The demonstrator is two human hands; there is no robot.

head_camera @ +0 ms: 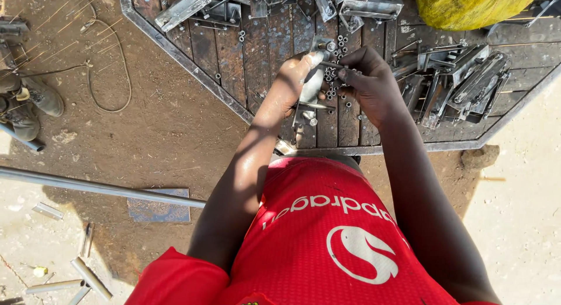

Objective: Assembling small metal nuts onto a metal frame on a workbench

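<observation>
My left hand (292, 83) grips a grey metal bracket piece (311, 85) and holds it upright over the dark metal worktable (234, 59). My right hand (368, 80) is just to its right, fingertips pinched on a thin metal rod or bolt (332, 64) at the bracket's top. Several small metal nuts and sleeves (339, 77) lie scattered on the table under and between my hands. I wear a red shirt.
Piles of similar metal brackets (461, 83) lie at the table's right and along the far edge (234, 7). A yellow sack (473, 7) sits top right. On the dirt floor lie a cable (111, 77), long steel tubes (99, 188), short offcuts (87, 276) and another person's shoes (35, 103).
</observation>
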